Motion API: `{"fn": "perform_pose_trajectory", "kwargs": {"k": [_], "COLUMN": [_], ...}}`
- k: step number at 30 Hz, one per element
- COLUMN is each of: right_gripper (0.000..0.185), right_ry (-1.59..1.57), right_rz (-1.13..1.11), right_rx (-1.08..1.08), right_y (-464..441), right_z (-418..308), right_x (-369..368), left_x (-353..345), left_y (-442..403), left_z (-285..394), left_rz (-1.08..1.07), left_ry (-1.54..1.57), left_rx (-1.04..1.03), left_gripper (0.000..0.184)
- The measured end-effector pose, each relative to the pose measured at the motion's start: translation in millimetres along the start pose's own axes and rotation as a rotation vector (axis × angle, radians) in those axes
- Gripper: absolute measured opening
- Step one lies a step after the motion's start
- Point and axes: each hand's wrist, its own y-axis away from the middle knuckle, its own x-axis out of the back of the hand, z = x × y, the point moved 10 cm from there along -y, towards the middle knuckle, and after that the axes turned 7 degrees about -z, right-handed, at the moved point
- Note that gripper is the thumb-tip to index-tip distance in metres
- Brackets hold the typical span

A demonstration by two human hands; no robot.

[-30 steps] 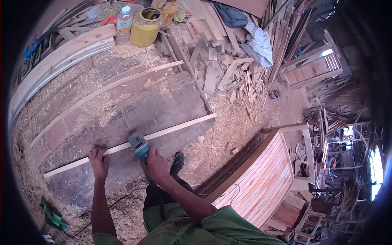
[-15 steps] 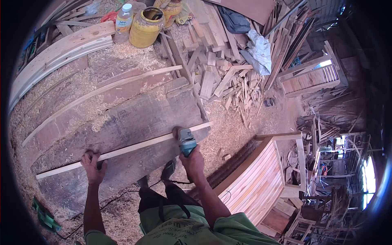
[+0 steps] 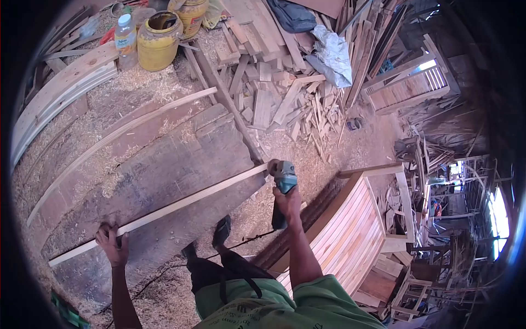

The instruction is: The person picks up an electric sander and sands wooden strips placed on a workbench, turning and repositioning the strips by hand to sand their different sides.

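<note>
A long, thin wooden strip [image 3: 181, 207] lies across a dark, worn board [image 3: 164, 175]. My left hand [image 3: 113, 245] is on the strip near its lower left end, thumb and fingers closed round its edges. In my right hand [image 3: 288, 202] is a teal and grey angle grinder [image 3: 285, 177], gripped by its body. The grinder's head is at the strip's far right end, by the board's edge; whether the disc touches the wood cannot be made out.
Curved wooden pieces [image 3: 66, 77], a bottle [image 3: 125, 41] and a yellow container [image 3: 158, 44] stand beyond the board. Scrap wood [image 3: 274, 98] is heaped past its far end. A slatted wooden piece [image 3: 342, 236] is at the right. A dark cord [image 3: 249, 239] runs near my feet.
My right hand has moved the grinder rightward along the strip, from near its middle to its far end. My left hand still holds the strip near the other end. The camera view has shifted somewhat.
</note>
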Motion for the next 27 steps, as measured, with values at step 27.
{"fn": "perform_pose_trajectory", "kwargs": {"k": [27], "right_gripper": [0.062], "right_ry": [0.251], "right_rz": [-0.400], "right_rx": [0.321], "right_y": [192], "right_z": [-157], "right_x": [-171], "left_x": [2], "left_y": [3], "left_z": [-5], "left_rz": [0.004], "left_ry": [0.030], "left_rx": [0.037], "left_gripper": [0.048]}}
